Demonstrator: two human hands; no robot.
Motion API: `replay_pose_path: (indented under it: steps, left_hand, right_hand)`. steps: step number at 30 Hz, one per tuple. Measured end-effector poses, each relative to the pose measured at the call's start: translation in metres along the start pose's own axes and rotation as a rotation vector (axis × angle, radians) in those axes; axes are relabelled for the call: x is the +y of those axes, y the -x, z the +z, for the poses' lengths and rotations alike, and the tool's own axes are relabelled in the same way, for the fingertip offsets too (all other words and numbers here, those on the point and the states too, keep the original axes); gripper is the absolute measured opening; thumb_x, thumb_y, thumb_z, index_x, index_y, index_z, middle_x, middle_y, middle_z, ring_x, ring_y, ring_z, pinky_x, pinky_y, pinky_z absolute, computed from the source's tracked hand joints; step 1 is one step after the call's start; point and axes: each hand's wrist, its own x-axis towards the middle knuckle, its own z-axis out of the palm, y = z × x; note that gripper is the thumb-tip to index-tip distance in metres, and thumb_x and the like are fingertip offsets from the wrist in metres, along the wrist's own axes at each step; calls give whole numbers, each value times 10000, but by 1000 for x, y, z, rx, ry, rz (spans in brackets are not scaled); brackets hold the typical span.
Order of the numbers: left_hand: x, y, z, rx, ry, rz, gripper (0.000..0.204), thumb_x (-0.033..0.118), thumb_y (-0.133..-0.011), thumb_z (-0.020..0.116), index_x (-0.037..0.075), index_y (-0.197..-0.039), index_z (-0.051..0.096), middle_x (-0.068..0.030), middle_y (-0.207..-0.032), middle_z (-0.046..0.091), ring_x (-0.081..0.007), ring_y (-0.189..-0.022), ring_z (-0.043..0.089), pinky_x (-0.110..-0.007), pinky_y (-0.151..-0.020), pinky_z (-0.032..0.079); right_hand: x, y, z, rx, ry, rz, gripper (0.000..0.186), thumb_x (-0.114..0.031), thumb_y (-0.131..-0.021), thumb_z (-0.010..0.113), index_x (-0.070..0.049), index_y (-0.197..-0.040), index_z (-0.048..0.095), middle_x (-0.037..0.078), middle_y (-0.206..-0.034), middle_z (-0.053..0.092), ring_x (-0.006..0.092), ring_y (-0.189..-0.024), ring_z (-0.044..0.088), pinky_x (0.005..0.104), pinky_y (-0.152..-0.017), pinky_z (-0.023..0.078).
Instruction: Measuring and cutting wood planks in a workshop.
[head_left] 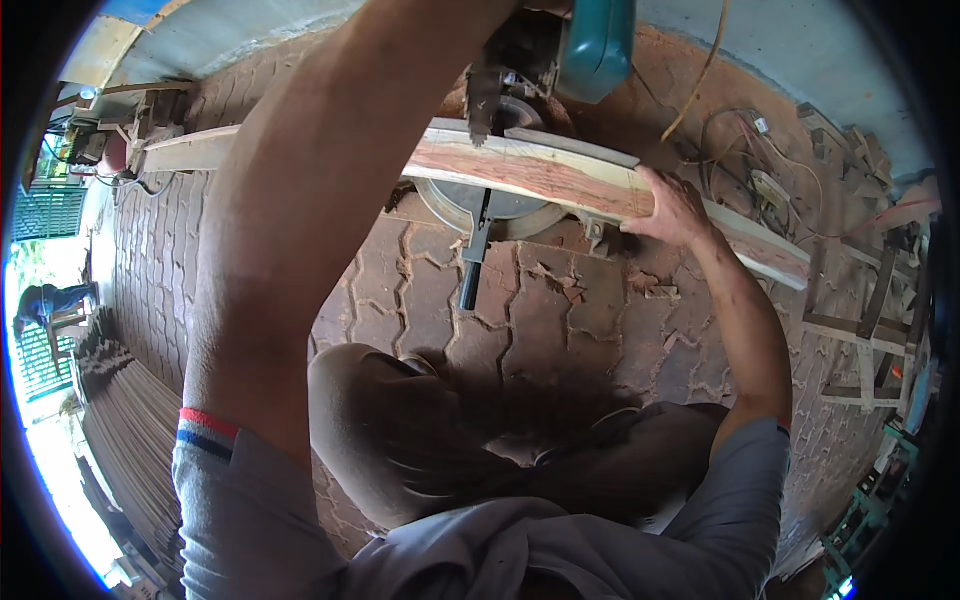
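Note:
A mitre saw stands on the paving in front of me, with a teal motor housing (600, 52). Its toothed blade (482, 108) is raised just above the far edge of a pale wooden board with reddish grain (540, 168). That board lies across the saw's round metal base (447, 203), and a dark adjusting handle (469, 286) sticks out toward me. My right hand (676, 208) grips the board right of the blade, thumb on the near side and fingers over the far side. My left arm reaches up toward the saw; its hand is beyond the upper edge.
Another long timber (765, 248) extends to the right beyond my hand. Cables (715, 150) lie along the wall at the upper right. Wooden frames (870, 330) stand at the right, and stacked long strips (130, 430) at the left. My bent legs are close to the saw.

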Motion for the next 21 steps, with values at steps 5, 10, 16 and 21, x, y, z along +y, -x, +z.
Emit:
replay_pose_path:
  steps: [5,10,16,21]
  left_hand:
    - [-22,50,15,47,-80,28,602,487,-926,690,-8,-1259,611,-191,-1097,661,-322,-981,667,-485,-887,564]
    - [-50,49,-5,70,-114,69,603,467,-913,714,-19,-1257,621,-216,-1118,679,-324,-974,694,-455,-887,575]
    - [-32,95,28,182,-43,18,591,442,-911,733,-39,-1239,633,-228,-1127,685,-320,-995,708,-452,-913,584]
    - [-32,97,21,199,-148,25,591,436,-929,723,-28,-1281,621,-232,-1159,688,-324,-1030,715,-432,-951,581]
  right_hand:
    - [3,-5,-3,-9,25,8,979,-462,-638,911,-41,-1450,562,212,-1325,687,387,-1227,655,461,-1047,514]
    - [-2,-13,-3,-26,37,-21,1007,-450,-643,905,-19,-1479,546,256,-1379,651,404,-1272,628,449,-1080,494]
    - [22,-8,11,-14,20,-6,1022,-412,-664,891,-21,-1524,500,257,-1377,650,386,-1278,630,436,-1093,483]
    - [10,-11,11,-40,18,23,1057,-439,-657,890,24,-1521,493,262,-1426,620,380,-1319,606,428,-1125,463]
